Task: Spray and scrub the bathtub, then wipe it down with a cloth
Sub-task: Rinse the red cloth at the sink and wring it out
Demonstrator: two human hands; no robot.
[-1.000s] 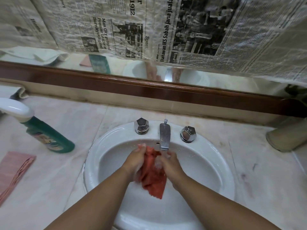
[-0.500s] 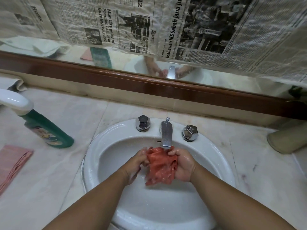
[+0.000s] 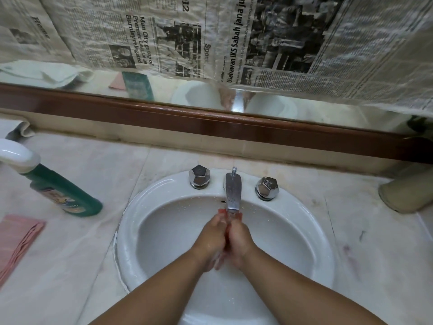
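Note:
Over the white sink basin point(image 3: 164, 231), my left hand point(image 3: 212, 240) and my right hand point(image 3: 239, 240) are pressed together under the chrome faucet spout point(image 3: 233, 192). A red cloth point(image 3: 226, 227) is squeezed between them; only thin red slivers show at the fingertips and between the palms. Both hands grip it. A green spray bottle point(image 3: 63, 192) with a white trigger head lies on its side on the counter, left of the sink.
Two chrome faucet knobs point(image 3: 199, 175) point(image 3: 267, 187) flank the spout. A folded pink cloth point(image 3: 16, 238) lies at the counter's left edge. A beige container point(image 3: 405, 193) stands at the right. A brown-framed mirror point(image 3: 210, 123) covered with newspaper runs behind the counter.
The red cloth was spread between my hands under the spout; now both hands have closed together around it, squeezing it almost out of sight.

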